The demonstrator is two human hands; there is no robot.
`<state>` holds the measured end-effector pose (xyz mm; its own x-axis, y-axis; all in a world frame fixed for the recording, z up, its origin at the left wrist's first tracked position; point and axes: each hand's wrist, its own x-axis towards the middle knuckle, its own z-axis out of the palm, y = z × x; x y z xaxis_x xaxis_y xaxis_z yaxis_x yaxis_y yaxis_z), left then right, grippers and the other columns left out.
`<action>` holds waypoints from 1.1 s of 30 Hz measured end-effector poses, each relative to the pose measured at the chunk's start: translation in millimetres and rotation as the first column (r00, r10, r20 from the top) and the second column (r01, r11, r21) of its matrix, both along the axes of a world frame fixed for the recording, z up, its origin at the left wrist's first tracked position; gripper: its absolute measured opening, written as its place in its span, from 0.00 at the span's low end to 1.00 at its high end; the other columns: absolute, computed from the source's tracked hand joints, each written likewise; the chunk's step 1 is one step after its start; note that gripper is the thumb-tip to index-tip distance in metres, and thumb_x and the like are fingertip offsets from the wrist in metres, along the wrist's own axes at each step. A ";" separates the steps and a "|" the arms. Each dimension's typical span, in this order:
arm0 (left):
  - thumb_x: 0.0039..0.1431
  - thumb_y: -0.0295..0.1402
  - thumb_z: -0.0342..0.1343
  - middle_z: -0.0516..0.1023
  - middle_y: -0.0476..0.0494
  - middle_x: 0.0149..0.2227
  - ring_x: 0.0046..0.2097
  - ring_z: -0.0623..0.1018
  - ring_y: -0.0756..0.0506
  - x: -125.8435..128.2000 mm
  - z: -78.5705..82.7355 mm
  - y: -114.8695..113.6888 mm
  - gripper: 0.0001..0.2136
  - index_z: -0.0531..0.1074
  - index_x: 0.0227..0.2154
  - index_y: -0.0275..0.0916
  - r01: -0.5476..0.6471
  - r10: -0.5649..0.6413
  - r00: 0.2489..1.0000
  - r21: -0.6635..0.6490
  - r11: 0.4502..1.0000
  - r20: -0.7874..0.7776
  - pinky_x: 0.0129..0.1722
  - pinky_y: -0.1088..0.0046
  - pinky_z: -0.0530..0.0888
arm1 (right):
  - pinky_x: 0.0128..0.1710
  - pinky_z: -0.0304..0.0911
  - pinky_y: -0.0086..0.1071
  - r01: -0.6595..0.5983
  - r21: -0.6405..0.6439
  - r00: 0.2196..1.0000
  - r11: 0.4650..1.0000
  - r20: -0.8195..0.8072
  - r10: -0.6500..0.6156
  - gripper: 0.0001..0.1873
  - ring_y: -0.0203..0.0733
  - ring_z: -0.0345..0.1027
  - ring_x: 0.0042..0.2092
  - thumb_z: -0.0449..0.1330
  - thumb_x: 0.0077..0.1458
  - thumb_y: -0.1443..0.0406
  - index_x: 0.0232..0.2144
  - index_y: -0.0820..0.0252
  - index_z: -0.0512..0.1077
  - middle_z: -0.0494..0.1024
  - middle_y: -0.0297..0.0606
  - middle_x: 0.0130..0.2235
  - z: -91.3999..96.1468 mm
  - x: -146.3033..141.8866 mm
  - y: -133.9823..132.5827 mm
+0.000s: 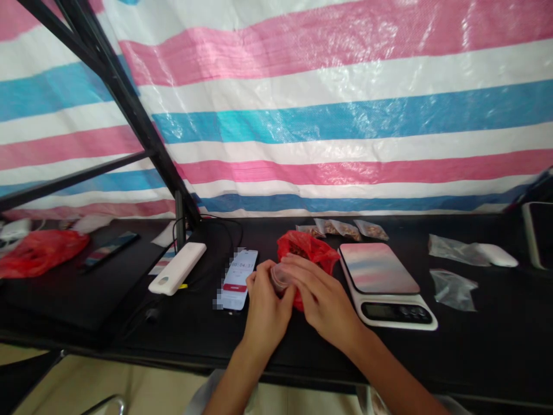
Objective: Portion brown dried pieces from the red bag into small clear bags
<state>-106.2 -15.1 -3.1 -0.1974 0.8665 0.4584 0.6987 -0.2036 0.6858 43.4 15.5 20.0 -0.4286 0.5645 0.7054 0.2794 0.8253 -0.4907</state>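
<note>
My left hand [266, 305] is closed around a small clear plastic bag [280, 278], held upright in front of an open red plastic bag [309, 246]. My right hand [326, 300] reaches over from the right, its fingers together at the top of the clear bag. What the clear bag contains is hidden by my fingers. Brown bits show inside the red bag. Just right of my right hand stands a white kitchen scale [380, 271] with a shiny plate and nothing on it.
Several small bags of brown pieces [345, 229] lie behind the red bag. Two flat clear bags [453, 290] and a white rounded object [496, 255] are at right. A phone with a timer [241, 279] and a white power bank [178, 268] lie left; a black post [138, 115] rises behind.
</note>
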 end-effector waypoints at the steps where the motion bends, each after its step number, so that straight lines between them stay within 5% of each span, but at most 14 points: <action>1: 0.62 0.31 0.56 0.75 0.40 0.47 0.49 0.73 0.37 0.4 0.8 0.0 0.11 0.66 0.47 0.42 -0.006 0.006 1.000 -0.008 1.000 0.024 0.50 0.57 0.69 | 0.63 0.67 0.42 0.019 -0.014 1.000 1.000 -0.015 -0.019 0.29 0.41 0.70 0.62 0.50 0.64 0.75 0.62 0.47 0.68 0.76 0.38 0.60 0.1 -1.0 0.6; 5: 0.62 0.33 0.57 0.77 0.43 0.42 0.46 0.75 0.38 0.0 4.3 0.8 0.08 0.69 0.43 0.43 -0.010 0.011 0.998 -0.011 1.000 0.068 0.51 0.57 0.68 | 0.59 0.70 0.41 0.107 -0.040 0.993 0.993 -0.054 -0.109 0.22 0.43 0.73 0.57 0.55 0.66 0.70 0.59 0.47 0.71 0.79 0.40 0.55 0.7 -1.8 6.8; 9: 0.62 0.40 0.58 0.73 0.47 0.34 0.36 0.75 0.41 -1.2 8.9 2.2 0.10 0.64 0.38 0.44 -0.122 0.132 0.949 -0.052 0.991 0.285 0.39 0.66 0.69 | 0.61 0.66 0.46 0.262 -0.033 0.962 0.965 -0.074 -0.264 0.19 0.46 0.70 0.58 0.52 0.67 0.70 0.55 0.51 0.74 0.78 0.42 0.55 4.8 8.5 19.8; 14: 0.62 0.43 0.58 0.71 0.51 0.30 0.29 0.75 0.44 -0.1 19.1 -6.6 0.13 0.59 0.34 0.46 -0.281 0.294 0.910 -0.087 0.956 0.293 0.32 0.69 0.66 | 0.55 0.66 0.48 0.191 -0.029 0.965 0.981 0.190 -0.182 0.19 0.49 0.70 0.52 0.52 0.61 0.76 0.45 0.52 0.78 0.81 0.40 0.50 10.1 27.8 33.3; 18: 0.60 0.40 0.60 0.73 0.52 0.27 0.26 0.75 0.45 14.6 17.8 -26.6 0.11 0.62 0.34 0.46 -0.165 0.213 0.924 -0.170 0.972 0.318 0.28 0.71 0.64 | 0.55 0.65 0.46 0.160 -0.083 0.939 0.984 0.320 -0.126 0.24 0.48 0.69 0.52 0.51 0.56 0.80 0.47 0.55 0.77 0.80 0.42 0.51 4.9 33.8 37.6; 23: 0.58 0.35 0.62 0.74 0.51 0.24 0.24 0.75 0.44 38.3 10.0 -43.1 0.10 0.63 0.29 0.47 0.114 0.016 0.931 -0.334 0.935 0.364 0.25 0.72 0.59 | 0.58 0.59 0.49 0.315 -0.043 0.855 0.948 0.446 -0.264 0.29 0.53 0.63 0.58 0.52 0.50 0.81 0.49 0.58 0.77 0.79 0.44 0.52 -4.8 37.8 41.6; 29: 0.64 0.40 0.54 0.80 0.46 0.31 0.34 0.80 0.38 34.9 23.9 -28.3 0.08 0.61 0.34 0.46 -0.032 0.112 0.986 -0.517 0.856 0.124 0.32 0.70 0.61 | 0.55 0.55 0.46 0.372 -0.091 0.789 0.924 0.555 -0.263 0.23 0.51 0.66 0.56 0.54 0.56 0.78 0.50 0.59 0.77 0.79 0.43 0.52 3.8 37.1 37.1; 33: 0.62 0.42 0.57 0.78 0.46 0.35 0.36 0.79 0.39 25.2 20.3 -11.4 0.11 0.60 0.36 0.45 -0.039 0.147 0.959 -0.403 0.914 0.241 0.34 0.70 0.66 | 0.50 0.57 0.42 0.334 -0.174 0.796 0.926 0.578 -0.179 0.22 0.47 0.70 0.51 0.54 0.60 0.76 0.53 0.58 0.75 0.79 0.41 0.51 9.9 29.5 29.8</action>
<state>-81.1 -26.5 17.2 -0.3515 0.9362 0.0075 0.4865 0.1758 0.8558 72.9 45.3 29.9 -0.5083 0.8336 0.2163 0.7460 0.5517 -0.3730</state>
